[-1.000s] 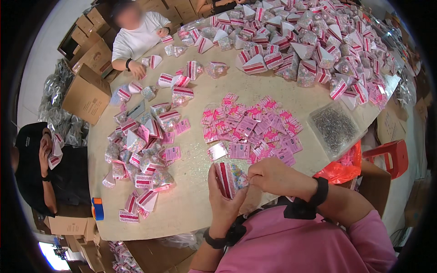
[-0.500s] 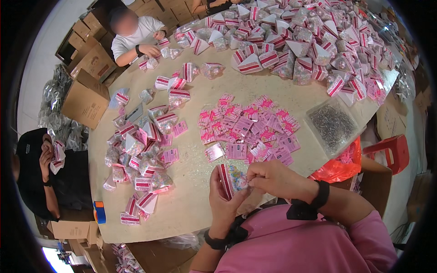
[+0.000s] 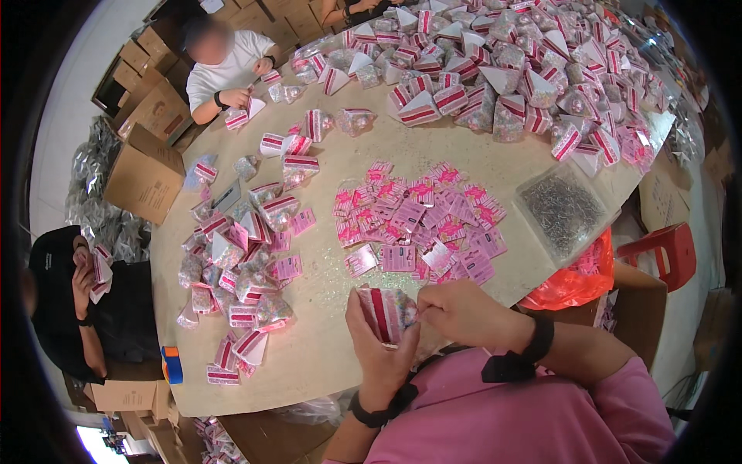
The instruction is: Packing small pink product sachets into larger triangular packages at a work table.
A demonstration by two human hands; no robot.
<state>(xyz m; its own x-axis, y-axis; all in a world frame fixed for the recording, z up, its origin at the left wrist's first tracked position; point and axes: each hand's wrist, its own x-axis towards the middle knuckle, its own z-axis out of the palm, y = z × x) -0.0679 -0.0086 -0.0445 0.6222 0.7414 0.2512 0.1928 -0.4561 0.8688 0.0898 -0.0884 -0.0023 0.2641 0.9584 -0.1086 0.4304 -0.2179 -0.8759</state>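
A cake-slice-shaped pack [image 3: 379, 315], pink and white with a dark red stripe and glittery multicoloured filling in a clear bag, sits in my left hand [image 3: 376, 357]. My left fingers and thumb wrap round its sides. Up against the bag's right end is my right hand [image 3: 473, 313], fingers closed in a pinch; whether they grip the bag's gathered end or something tiny cannot be made out. Just beyond my hands lies a spread of pink printed cards [image 3: 421, 213] on the pale table [image 3: 325, 340].
A clear tray of small metal pieces [image 3: 560, 209] stands at the right, above a red plastic bag [image 3: 568, 282]. Similar packs form a large heap [image 3: 502, 73] at the back and a smaller pile [image 3: 239, 271] at left. Two co-workers' hands [image 3: 236, 98] [image 3: 83, 286] hold packs; orange-blue tape dispenser [image 3: 171, 365].
The pack in my left hand has turned, so its striped side shows more and its colourful filling less. The white-shirted co-worker's hand and pack have shifted slightly left.
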